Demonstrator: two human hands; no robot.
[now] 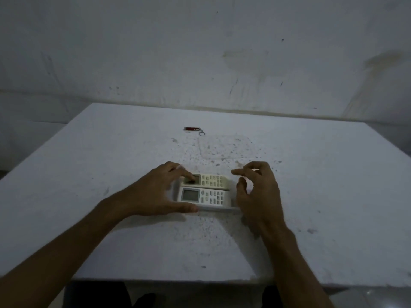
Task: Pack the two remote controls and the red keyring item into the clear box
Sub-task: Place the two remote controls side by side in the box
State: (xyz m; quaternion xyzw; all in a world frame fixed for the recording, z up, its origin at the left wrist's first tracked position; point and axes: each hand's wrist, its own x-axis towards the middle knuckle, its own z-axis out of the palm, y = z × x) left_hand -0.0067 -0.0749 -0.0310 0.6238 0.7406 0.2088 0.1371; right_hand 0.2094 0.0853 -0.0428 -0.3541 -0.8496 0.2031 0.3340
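Two remote controls point(203, 189) side by side, seemingly inside clear box point(219, 209), mid-bench point(322, 185). Left hand point(159, 192) spread, touching box; right hand point(258, 192) loosely open beside it. Red keyring item point(192, 129) near far edge.

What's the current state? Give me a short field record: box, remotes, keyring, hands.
box: clear box near table front, open top
remotes: far remote and near remote side by side inside box
keyring: red keyring item on table beyond box, not packed
left hand: on box's left end, fingertip on far remote
right hand: open, at box's right end
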